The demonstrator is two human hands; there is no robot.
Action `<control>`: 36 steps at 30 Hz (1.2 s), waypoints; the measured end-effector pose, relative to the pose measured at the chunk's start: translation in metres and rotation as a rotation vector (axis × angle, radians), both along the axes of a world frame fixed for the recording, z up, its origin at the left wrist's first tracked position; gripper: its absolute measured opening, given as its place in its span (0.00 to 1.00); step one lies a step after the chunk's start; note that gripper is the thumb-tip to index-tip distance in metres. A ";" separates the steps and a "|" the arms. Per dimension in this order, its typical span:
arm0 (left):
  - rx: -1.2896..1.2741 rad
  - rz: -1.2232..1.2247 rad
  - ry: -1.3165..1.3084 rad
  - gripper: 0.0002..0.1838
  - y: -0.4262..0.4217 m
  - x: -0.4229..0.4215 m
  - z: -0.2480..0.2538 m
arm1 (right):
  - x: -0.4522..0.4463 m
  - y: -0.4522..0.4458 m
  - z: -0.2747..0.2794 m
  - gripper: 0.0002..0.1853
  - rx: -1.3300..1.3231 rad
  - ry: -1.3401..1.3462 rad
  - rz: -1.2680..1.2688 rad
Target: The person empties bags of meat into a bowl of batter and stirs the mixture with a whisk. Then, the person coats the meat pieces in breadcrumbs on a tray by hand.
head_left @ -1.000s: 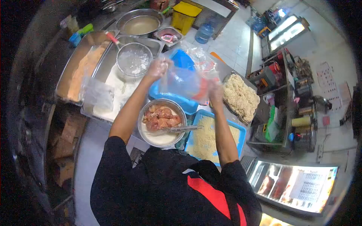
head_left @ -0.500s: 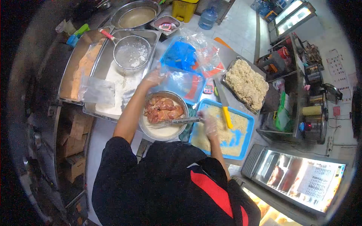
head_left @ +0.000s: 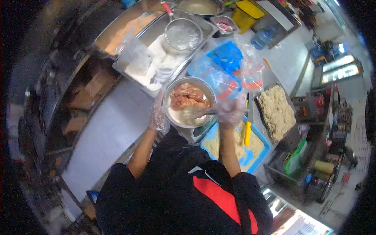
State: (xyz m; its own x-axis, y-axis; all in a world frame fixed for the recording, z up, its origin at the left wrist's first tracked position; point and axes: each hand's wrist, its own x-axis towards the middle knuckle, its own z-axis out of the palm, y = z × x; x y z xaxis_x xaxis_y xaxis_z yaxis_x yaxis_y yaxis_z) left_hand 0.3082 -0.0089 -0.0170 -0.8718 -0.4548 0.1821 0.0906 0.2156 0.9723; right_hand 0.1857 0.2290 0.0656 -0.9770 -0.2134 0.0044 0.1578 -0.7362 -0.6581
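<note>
Whisk [head_left: 191,112] in right hand [head_left: 232,112], left hand [head_left: 158,116] now beside bowl [head_left: 169,114]

The bowl [head_left: 213,95] is silver, the meat [head_left: 188,97] reddish-brown, the knife handle [head_left: 247,134] yellow, the tray [head_left: 267,152] at four o'clock blue, the shirt [head_left: 164,196] black and red.

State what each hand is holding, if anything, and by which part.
Right hand: whisk, by its handle, wire end in the bowl. Left hand: beside the bowl's left rim; can't tell if it grips.
</note>
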 end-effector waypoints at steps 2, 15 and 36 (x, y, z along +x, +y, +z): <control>-0.128 0.008 0.075 0.37 0.011 0.016 0.014 | 0.003 -0.002 0.059 0.13 -0.058 0.175 0.000; -0.707 -0.206 0.088 0.34 -0.022 -0.078 0.004 | 0.002 -0.041 0.055 0.08 0.235 0.215 -0.201; -0.145 -0.366 0.086 0.33 -0.025 -0.062 0.016 | 0.053 -0.052 -0.033 0.06 0.868 0.234 -0.495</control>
